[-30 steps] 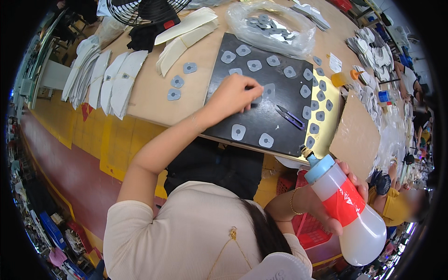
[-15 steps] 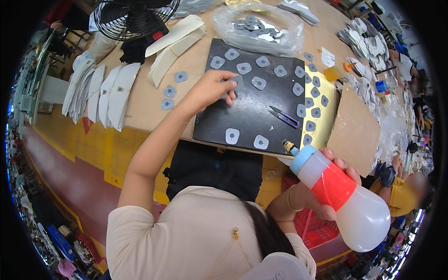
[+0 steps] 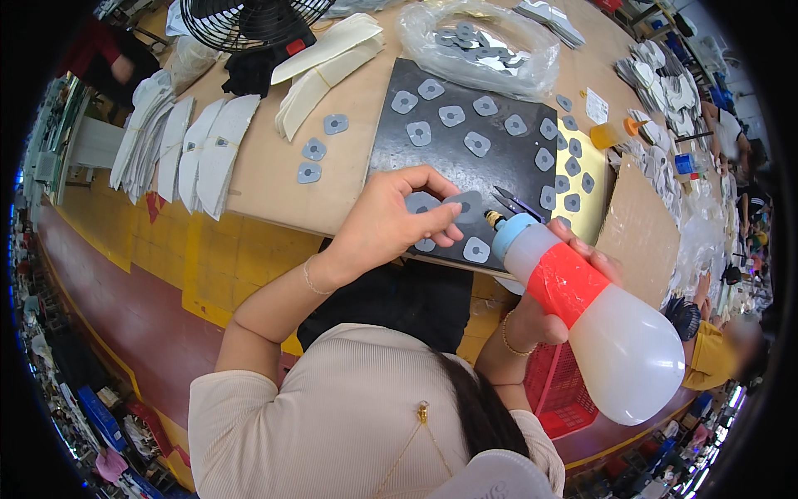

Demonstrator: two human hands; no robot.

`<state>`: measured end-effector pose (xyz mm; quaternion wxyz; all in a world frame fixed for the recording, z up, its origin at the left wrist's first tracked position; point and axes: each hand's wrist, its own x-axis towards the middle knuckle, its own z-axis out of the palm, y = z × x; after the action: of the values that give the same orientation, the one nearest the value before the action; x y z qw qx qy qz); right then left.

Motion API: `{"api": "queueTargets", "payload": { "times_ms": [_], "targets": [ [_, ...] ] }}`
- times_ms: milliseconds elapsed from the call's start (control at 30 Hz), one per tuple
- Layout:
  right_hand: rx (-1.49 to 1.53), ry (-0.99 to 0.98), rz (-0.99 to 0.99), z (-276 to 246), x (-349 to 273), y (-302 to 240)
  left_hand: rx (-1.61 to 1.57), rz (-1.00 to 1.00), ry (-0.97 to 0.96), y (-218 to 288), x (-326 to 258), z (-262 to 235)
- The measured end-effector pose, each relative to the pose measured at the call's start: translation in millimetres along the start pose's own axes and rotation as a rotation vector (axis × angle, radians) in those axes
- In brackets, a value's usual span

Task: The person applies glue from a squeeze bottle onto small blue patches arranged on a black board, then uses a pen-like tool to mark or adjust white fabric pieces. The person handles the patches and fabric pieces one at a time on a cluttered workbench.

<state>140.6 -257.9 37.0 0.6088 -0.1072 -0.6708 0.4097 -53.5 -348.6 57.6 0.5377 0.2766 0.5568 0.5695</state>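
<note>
My left hand (image 3: 391, 218) is closed over the near left of a black board (image 3: 507, 158), pinching a small grey patch (image 3: 470, 205) between thumb and fingers. A second grey patch (image 3: 421, 202) shows inside the curl of that hand; whether it is held or lies on the board I cannot tell. My right hand (image 3: 553, 320) is wrapped round a white squeeze bottle (image 3: 636, 358) with a red band and a light blue cap. The bottle is tilted, its brass-coloured nozzle (image 3: 494, 219) close to the pinched patch. Rows of similar patches (image 3: 477, 144) with dark centres lie on the board.
Beside the nozzle lie thread snips (image 3: 517, 204). More patches rest on a gold sheet (image 3: 592, 204) and on the table at left. A plastic bag of patches (image 3: 544, 79), a fan (image 3: 249, 21), stacked white pieces (image 3: 224, 158) and an orange-tipped bottle (image 3: 611, 134) stand around.
My left hand has come back from the middle of the board toward me, now with a patch in its fingers. The bottle has moved left and up, its nozzle nearer that hand.
</note>
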Motion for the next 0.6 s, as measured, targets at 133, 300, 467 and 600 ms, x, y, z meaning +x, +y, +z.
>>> {"api": "queueTargets", "payload": {
  "times_ms": [133, 300, 467, 600],
  "targets": [
    [-0.014, -0.064, -0.012, -4, 1, 4, -0.019, 0.012, -0.027, -1, -3, 2],
    [-0.086, 0.204, -0.013, 20, 4, -5, -0.023, -0.034, -0.033, 1, -4, 2],
    [-0.068, 0.13, -0.034, 23, 7, -10, -0.052, -0.017, -0.042, -2, -4, 5],
    [-0.107, -0.024, -0.086, 17, 5, -5, -0.06, -0.012, -0.062, -3, -4, 9]
  ]
}}
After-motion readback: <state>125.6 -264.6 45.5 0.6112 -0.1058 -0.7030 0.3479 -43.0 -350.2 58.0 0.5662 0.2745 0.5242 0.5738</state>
